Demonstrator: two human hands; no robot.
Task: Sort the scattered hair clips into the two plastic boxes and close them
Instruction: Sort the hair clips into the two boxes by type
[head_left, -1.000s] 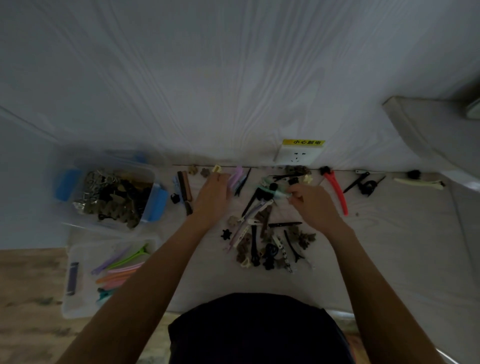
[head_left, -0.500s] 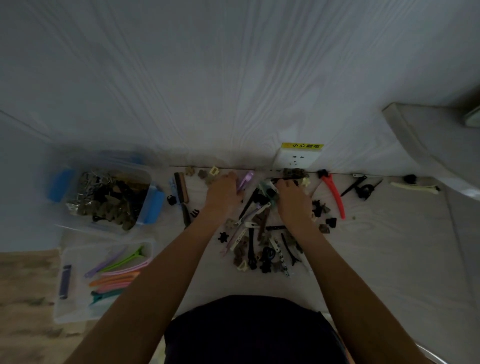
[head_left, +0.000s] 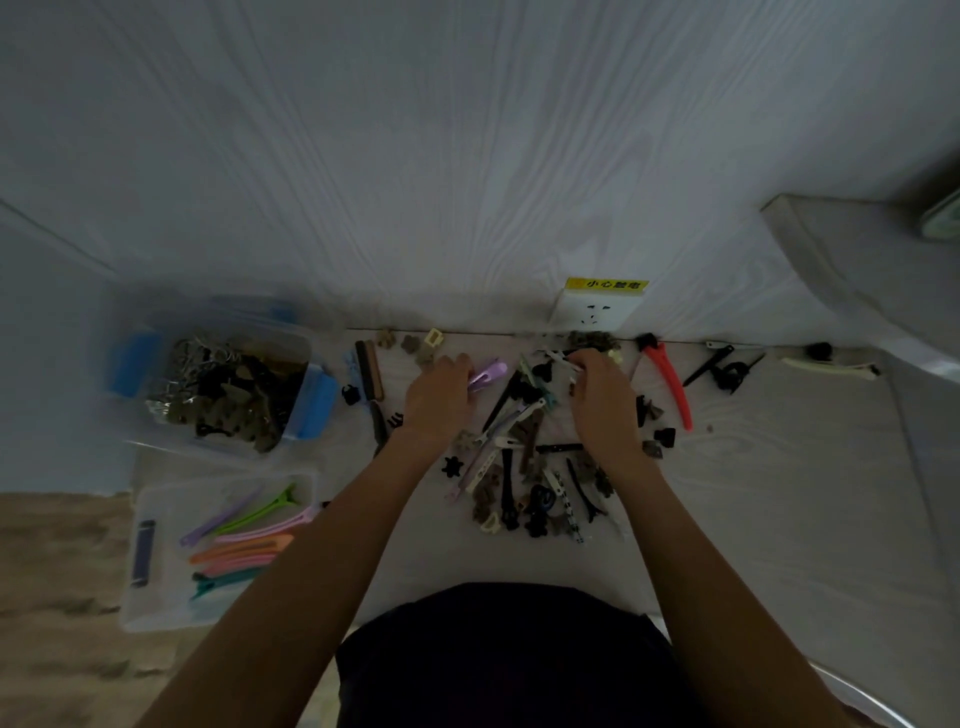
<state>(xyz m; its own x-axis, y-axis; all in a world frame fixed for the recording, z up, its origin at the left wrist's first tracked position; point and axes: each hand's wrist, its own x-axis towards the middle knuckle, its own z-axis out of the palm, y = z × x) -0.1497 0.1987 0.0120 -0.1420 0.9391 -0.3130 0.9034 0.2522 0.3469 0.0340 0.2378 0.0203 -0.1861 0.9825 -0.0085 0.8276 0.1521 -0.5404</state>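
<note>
A pile of mixed hair clips (head_left: 530, 467) lies on the pale table in front of me. My left hand (head_left: 439, 397) holds a purple clip (head_left: 488, 375) at the pile's upper left. My right hand (head_left: 602, 400) reaches into the top of the pile, its fingers curled around a white clip (head_left: 563, 359). At the left stands a clear box with blue latches (head_left: 311, 400), full of small dark and brown clips. Nearer me a second clear box (head_left: 156, 499) holds several long coloured clips.
A red clip (head_left: 670, 382) and black clips (head_left: 724, 369) lie to the right by the wall. A cream clip (head_left: 831, 368) lies farther right. A wall socket with a yellow label (head_left: 597, 306) sits behind the pile. A brown comb-like clip (head_left: 373, 370) lies left of my left hand.
Both hands have moved up into the far part of the pile. The left hand now holds the purple clip; the right has shifted from the pile's right side towards the wall.
</note>
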